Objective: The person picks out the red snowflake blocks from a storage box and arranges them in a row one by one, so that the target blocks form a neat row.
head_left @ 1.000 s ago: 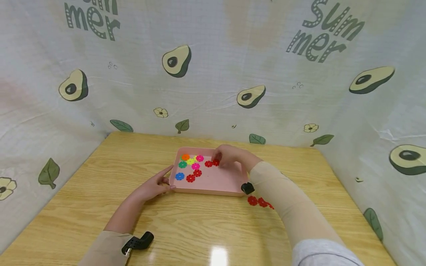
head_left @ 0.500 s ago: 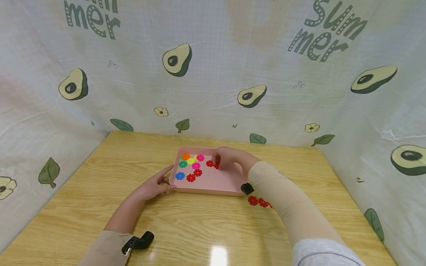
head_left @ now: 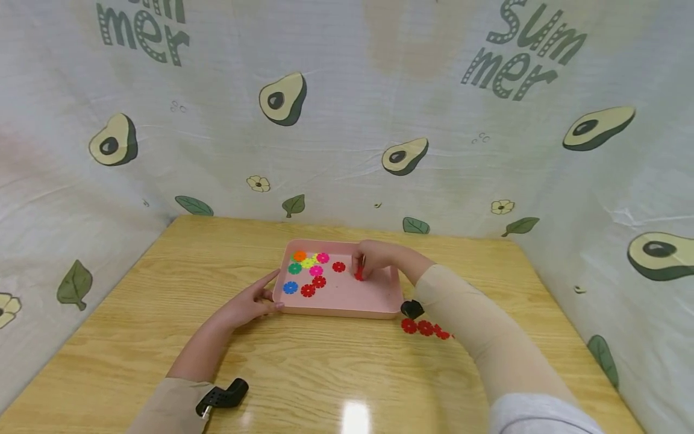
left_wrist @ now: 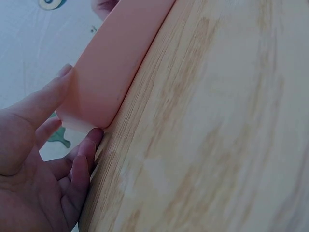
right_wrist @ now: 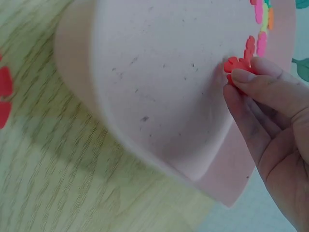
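Note:
A pink tray [head_left: 341,312] lies on the wooden table. My left hand [head_left: 246,306] holds its near left corner. In the left wrist view the thumb [left_wrist: 53,92] lies at the rim and other fingers curl by the base. Over the tray's right half, my right hand [head_left: 374,256] pinches a red flower-shaped plastic disc [right_wrist: 236,65] between thumb and fingers. Left of that hand another red disc [head_left: 338,267] lies in the tray. Farther left are two more red discs [head_left: 308,290], a blue disc [head_left: 291,287], and green, orange, yellow and pink ones.
Several red discs [head_left: 409,326] lie on the table [head_left: 303,374] off the tray's near right corner, partly hidden by the right sleeve [head_left: 466,313]. A printed cloth [head_left: 347,120] hangs behind the table and along its sides.
My right hand has shifted slightly right with its red disc, apart from the red disc on its left. The left hand stays at the tray's corner. The head view has shifted slightly.

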Demonstrator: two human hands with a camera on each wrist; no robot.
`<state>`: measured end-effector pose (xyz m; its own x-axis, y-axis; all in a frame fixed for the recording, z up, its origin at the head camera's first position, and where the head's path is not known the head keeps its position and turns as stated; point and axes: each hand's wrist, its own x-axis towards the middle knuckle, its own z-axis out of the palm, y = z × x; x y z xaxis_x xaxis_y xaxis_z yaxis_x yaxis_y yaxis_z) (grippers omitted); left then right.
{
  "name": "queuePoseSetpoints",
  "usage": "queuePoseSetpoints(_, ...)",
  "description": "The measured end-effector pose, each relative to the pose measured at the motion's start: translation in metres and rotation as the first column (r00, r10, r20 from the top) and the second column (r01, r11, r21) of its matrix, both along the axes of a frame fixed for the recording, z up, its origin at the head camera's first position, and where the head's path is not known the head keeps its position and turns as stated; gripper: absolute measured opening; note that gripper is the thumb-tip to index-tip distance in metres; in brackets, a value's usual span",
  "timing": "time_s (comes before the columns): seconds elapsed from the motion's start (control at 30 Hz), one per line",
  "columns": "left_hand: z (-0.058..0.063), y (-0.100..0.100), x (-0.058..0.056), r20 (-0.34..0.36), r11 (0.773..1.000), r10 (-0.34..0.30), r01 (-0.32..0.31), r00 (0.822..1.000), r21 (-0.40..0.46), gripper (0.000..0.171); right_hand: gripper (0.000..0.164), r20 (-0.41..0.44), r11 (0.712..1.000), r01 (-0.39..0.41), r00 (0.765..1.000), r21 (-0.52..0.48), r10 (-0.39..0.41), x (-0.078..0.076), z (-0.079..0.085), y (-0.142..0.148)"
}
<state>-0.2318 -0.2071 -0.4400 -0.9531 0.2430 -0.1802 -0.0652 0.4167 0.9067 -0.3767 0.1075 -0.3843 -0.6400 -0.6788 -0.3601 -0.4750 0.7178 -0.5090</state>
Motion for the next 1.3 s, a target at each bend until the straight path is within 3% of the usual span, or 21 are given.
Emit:
queuePoseSetpoints(0.17,0.001,0.000,0.001,-0.006,1.000,-0.006,0.005,1.000,-0.007,0.086,0.016,0.003,1.000,-0.023,1.000,-0.014,0.023,0.003,0.004,0.014)
queuePoseSetpoints(0.33,-0.001,-0.001,-0.001,-0.015,1.000,-0.017,0.017,1.000,-0.013,0.086,0.017,0.029,0.999,0.020,0.999,-0.025,-0.019,0.009,0.012,0.034)
queuePoseSetpoints(0.8,0.001,0.001,0.001,0.014,1.000,-0.001,0.001,1.000,-0.025,0.086,0.019,0.113,0.991,0.049,0.993,-0.122,-0.035,0.036,0.034,0.104)
queuePoseSetpoints(1.3,0.000,0.001,0.001,-0.001,1.000,-0.014,0.014,1.000,-0.027,0.086,0.021,0.151,0.973,0.193,0.973,-0.125,-0.174,0.062,0.033,0.177)
